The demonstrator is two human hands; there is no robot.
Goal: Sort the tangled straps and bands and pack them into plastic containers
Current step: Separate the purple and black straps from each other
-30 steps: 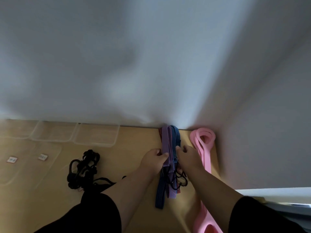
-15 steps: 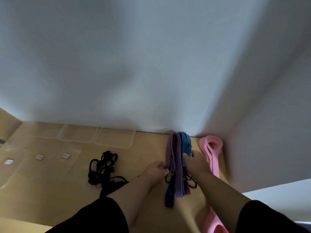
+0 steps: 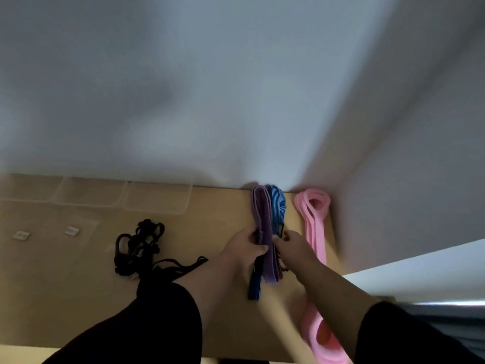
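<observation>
So we've got our left hand (image 3: 245, 245) pinching the purple strap (image 3: 263, 227), right hand (image 3: 291, 244) gripping the blue striped strap (image 3: 278, 206) beside it. Best to peel them apart slowly so the hooks don't snag.

A plain indoor room corner is shown: a light wooden tabletop (image 3: 215, 206) is set against bare white walls (image 3: 210, 88).

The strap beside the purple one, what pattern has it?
Dark blue strap with thin pale lengthwise stripes, seen in the head view.
</observation>
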